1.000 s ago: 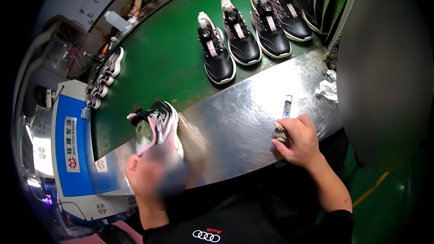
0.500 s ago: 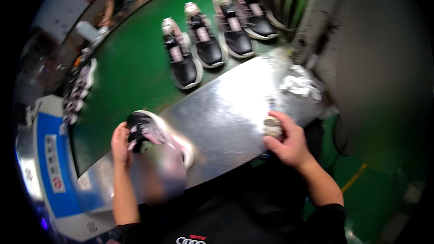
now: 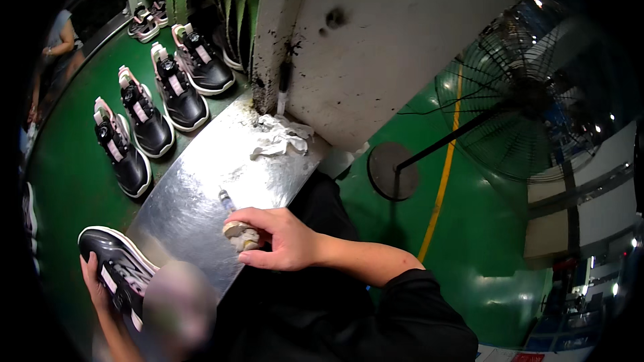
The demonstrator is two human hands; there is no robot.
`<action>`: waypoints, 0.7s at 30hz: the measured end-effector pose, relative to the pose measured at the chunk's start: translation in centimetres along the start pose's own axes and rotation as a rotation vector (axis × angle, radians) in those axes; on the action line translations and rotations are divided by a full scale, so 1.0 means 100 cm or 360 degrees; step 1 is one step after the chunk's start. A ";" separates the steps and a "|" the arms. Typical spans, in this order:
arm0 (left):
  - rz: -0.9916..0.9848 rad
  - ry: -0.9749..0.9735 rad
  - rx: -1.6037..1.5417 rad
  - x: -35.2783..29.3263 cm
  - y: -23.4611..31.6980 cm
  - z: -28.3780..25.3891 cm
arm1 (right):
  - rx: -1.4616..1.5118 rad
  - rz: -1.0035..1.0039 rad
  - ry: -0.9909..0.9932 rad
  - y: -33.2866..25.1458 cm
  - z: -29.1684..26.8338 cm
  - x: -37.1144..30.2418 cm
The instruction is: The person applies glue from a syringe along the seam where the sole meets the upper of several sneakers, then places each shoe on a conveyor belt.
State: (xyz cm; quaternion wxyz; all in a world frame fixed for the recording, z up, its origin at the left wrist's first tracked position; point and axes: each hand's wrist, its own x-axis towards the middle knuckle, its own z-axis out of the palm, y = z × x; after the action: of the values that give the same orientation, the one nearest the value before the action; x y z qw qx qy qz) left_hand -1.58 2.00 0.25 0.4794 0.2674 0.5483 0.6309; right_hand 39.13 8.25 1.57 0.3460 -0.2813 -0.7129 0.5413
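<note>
My left hand (image 3: 94, 283), at the lower left, is closed round the outer side of a black sneaker (image 3: 111, 249) with a white sole and grey-and-pink trim. The shoe is tilted on its side above the near end of a metal plate (image 3: 181, 218); a blurred patch hides its heel end. Between the thumb and fingers of my right hand (image 3: 288, 240) is a small beige-white lump (image 3: 240, 233), its material unclear. Just past that lump, a slim pen-like thing (image 3: 226, 199) points away over the plate; I cannot tell whether my hand touches it.
Several similar sneakers (image 3: 137, 114) stand in a row on the green belt (image 3: 67, 154), before a strip curtain (image 3: 238, 20). Crumpled white paper or cloth (image 3: 280, 137) lies on the plate's far end, beside a stained pale machine panel (image 3: 376, 40). At right stands a floor fan (image 3: 516, 94).
The view has swung to the right, bringing the panel and floor fan into sight. Both hands keep their hold on the sneaker and the lump.
</note>
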 end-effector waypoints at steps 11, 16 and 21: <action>-0.0115 -0.0271 -0.0877 -0.068 0.024 0.072 | 0.0764 -0.0048 -0.0451 -0.027 0.009 0.050; 0.0362 -0.0601 -0.0687 -0.039 -0.007 0.052 | 0.1331 -0.0338 -0.0545 -0.034 0.026 0.056; 0.0666 -0.0640 -0.0391 -0.047 -0.022 0.042 | 0.1318 -0.0258 -0.0590 -0.066 0.060 0.063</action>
State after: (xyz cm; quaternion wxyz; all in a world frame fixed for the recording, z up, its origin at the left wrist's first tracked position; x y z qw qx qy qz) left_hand 4.59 -0.54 0.10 0.4668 0.4339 0.2952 0.7118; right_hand 30.35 7.99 8.14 0.3371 0.0390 -0.5062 0.7928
